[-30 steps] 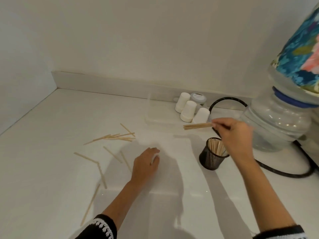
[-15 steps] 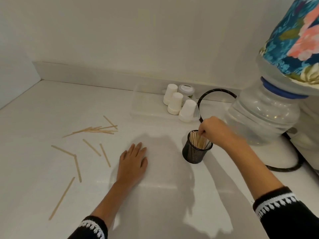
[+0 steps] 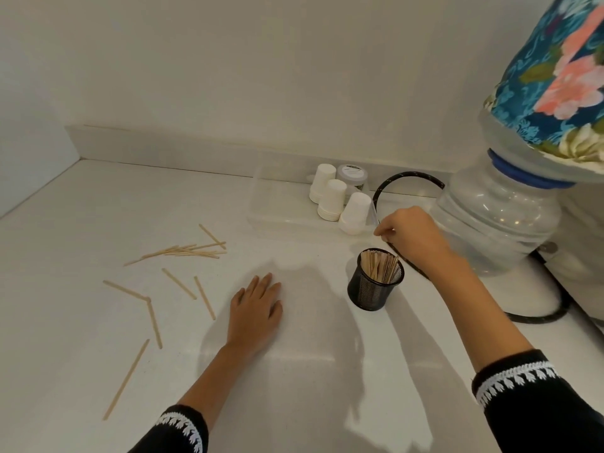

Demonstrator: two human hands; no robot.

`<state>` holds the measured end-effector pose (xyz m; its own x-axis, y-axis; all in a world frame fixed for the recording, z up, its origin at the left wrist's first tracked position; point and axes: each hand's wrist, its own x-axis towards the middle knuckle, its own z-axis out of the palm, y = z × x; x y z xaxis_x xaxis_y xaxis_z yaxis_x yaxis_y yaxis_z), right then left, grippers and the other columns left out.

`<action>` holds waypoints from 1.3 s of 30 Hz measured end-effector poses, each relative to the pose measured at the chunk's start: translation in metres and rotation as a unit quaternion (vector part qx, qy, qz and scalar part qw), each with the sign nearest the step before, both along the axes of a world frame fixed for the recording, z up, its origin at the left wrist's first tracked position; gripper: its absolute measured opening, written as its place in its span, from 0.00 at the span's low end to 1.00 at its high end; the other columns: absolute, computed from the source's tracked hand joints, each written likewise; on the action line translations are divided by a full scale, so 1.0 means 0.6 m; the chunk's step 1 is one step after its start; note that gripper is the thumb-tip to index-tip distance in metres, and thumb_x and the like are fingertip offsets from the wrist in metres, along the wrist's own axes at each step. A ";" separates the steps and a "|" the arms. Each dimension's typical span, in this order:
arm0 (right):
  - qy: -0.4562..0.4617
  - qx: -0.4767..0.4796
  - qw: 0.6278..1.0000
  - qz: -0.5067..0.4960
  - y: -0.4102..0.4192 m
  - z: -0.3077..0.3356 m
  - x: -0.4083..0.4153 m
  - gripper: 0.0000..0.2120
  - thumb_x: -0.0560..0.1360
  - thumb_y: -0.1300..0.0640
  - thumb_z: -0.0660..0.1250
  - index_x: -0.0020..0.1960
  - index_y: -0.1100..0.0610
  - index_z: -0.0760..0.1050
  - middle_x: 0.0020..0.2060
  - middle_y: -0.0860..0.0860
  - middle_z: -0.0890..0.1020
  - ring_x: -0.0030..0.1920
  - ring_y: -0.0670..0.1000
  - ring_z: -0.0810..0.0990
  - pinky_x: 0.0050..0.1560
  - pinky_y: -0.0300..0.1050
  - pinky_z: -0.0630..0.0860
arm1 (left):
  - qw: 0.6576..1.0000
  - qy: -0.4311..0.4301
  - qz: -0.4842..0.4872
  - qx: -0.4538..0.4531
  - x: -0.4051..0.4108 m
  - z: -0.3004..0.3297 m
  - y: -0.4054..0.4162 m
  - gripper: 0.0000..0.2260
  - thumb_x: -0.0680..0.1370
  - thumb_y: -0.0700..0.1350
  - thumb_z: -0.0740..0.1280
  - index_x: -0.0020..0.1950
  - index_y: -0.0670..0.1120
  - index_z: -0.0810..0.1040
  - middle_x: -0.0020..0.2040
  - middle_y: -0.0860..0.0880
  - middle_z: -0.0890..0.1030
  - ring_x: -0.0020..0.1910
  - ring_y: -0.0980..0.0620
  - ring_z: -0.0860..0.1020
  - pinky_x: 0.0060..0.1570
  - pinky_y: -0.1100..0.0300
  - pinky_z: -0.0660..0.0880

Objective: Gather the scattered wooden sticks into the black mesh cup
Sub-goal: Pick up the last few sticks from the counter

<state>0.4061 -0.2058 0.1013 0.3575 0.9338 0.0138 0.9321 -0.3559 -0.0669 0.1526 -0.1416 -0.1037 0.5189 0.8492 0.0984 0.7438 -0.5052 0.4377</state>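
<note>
The small round black mesh cup stands on the white countertop, already packed with upright sticks; the right hand hangs just behind and above its rim, fingers loosely curled on nothing. The left hand rests flat to the cup's left. Well left of the cup lie the thin pale wooden sticks: 1 loose heap and about 5 singles; sweeping these together first would likely allow 1 clean pinch.
</note>
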 end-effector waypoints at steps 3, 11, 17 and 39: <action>0.052 0.040 0.998 -0.003 0.002 -0.007 -0.036 0.11 0.76 0.63 0.66 0.56 0.56 0.82 0.52 0.55 0.84 0.54 0.56 0.79 0.59 0.46 0.74 | 0.997 -0.044 -0.028 -0.053 -0.012 0.014 0.007 0.19 0.80 0.47 0.57 0.72 0.52 0.68 0.76 0.53 0.61 0.76 0.53 0.54 0.73 0.53 0.50; 0.187 0.042 0.980 0.051 0.033 -0.122 -0.215 0.08 0.74 0.55 0.70 0.50 0.57 0.84 0.48 0.52 0.86 0.49 0.50 0.83 0.52 0.39 0.74 | 0.997 -0.067 -0.012 -0.022 -0.137 0.072 0.029 0.15 0.77 0.43 0.62 0.64 0.51 0.76 0.61 0.52 0.77 0.59 0.49 0.74 0.56 0.55 0.70; 0.232 0.033 0.971 0.054 0.073 -0.222 -0.375 0.14 0.76 0.53 0.66 0.56 0.59 0.80 0.55 0.54 0.83 0.56 0.53 0.80 0.58 0.45 0.74 | 0.998 -0.005 0.057 0.016 -0.282 0.081 0.068 0.10 0.76 0.54 0.67 0.51 0.49 0.77 0.48 0.50 0.76 0.48 0.47 0.74 0.45 0.56 0.72; 0.137 0.087 0.986 0.048 0.119 -0.325 -0.596 0.16 0.78 0.49 0.61 0.62 0.55 0.76 0.65 0.58 0.74 0.66 0.59 0.72 0.66 0.53 0.70 | 0.978 0.161 -0.112 0.072 -0.405 0.063 0.109 0.07 0.79 0.43 0.59 0.47 0.44 0.75 0.45 0.47 0.76 0.39 0.51 0.69 0.35 0.60 0.65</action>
<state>0.0485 -0.1346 -0.0937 0.2805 0.9555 0.0912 0.8994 -0.2285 -0.3726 -0.0902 -0.0762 -0.0661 0.7144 0.6997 0.0091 0.6946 -0.7106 0.1122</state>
